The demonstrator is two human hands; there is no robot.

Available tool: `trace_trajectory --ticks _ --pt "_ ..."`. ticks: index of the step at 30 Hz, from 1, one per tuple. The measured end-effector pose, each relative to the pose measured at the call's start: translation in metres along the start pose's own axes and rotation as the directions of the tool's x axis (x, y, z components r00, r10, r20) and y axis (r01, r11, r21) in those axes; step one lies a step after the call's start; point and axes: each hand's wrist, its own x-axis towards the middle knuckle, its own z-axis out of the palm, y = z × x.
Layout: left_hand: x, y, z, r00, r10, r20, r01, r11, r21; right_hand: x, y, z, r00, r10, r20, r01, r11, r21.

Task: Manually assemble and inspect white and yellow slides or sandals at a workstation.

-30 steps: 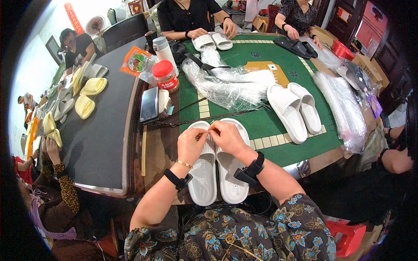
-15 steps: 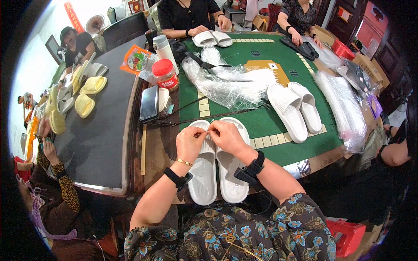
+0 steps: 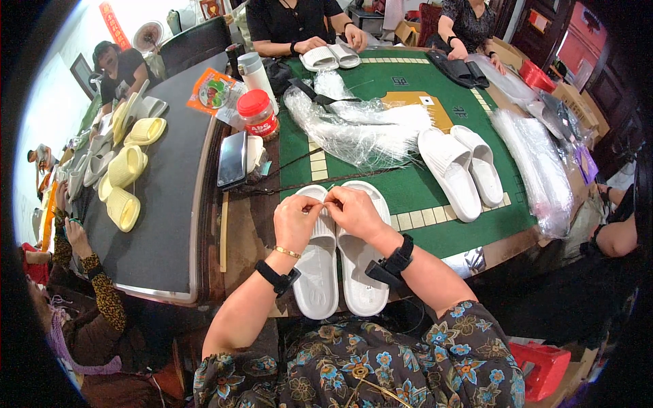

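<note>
A pair of white slide slippers (image 3: 340, 262) lies side by side on the table edge in front of me, toes away from me. My left hand (image 3: 296, 219) and my right hand (image 3: 354, 211) meet over the straps, fingertips pinched together on something small and thin at the join of the two slippers. What they pinch is too small to make out. Both wrists carry black bands, the left also a gold bracelet.
A second white pair (image 3: 462, 166) lies to the right on the green mat (image 3: 422, 190). Clear plastic bags (image 3: 360, 129), a red-lidded jar (image 3: 257, 112) and a phone (image 3: 232, 160) sit ahead. Yellow slippers (image 3: 126, 166) cover the dark table at left. Other people work around the tables.
My hands have stayed over the slipper straps with only small finger movements. The person at left has shifted their hands among the yellow slippers.
</note>
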Motion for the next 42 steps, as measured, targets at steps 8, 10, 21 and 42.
trace_trajectory --ticks 8,10,21,42 --pt "-0.0013 -0.0024 0.0039 1.0 -0.002 0.005 0.002 1.0 0.01 -0.0001 0.0045 0.0019 1.0 -0.019 0.003 0.019 1.0 -0.018" --pt "-0.0011 -0.0032 0.0032 1.0 0.023 0.004 -0.023 0.999 0.04 -0.0002 0.0044 0.0019 1.0 -0.02 0.008 0.02 1.0 -0.009" --pt "0.0005 -0.0027 0.0029 0.993 -0.121 -0.004 0.121 0.991 -0.061 0.0004 0.0009 0.0006 1.0 0.005 -0.006 -0.005 1.0 0.024" --pt "0.0005 -0.0013 0.0035 0.998 -0.055 0.0 0.055 0.998 -0.011 0.0 0.0014 0.0003 0.999 0.032 0.013 -0.032 0.999 0.021"
